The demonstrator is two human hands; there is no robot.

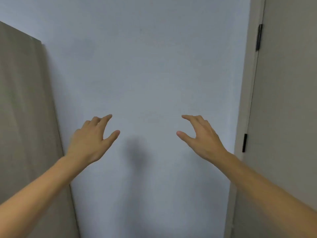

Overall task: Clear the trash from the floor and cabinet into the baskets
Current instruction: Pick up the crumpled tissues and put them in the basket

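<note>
My left hand point(92, 138) is held out in front of a plain pale wall, fingers apart and curved, holding nothing. My right hand point(200, 136) mirrors it to the right, also open and empty. A wide gap separates the two hands. No trash, basket, floor or cabinet top shows in this view.
A pale grey-white wall point(147, 66) fills the middle. A tall grey-brown panel point(25, 109), perhaps a cabinet side, stands at the left. A beige door point(288, 100) with black hinges point(259, 37) and its frame are at the right.
</note>
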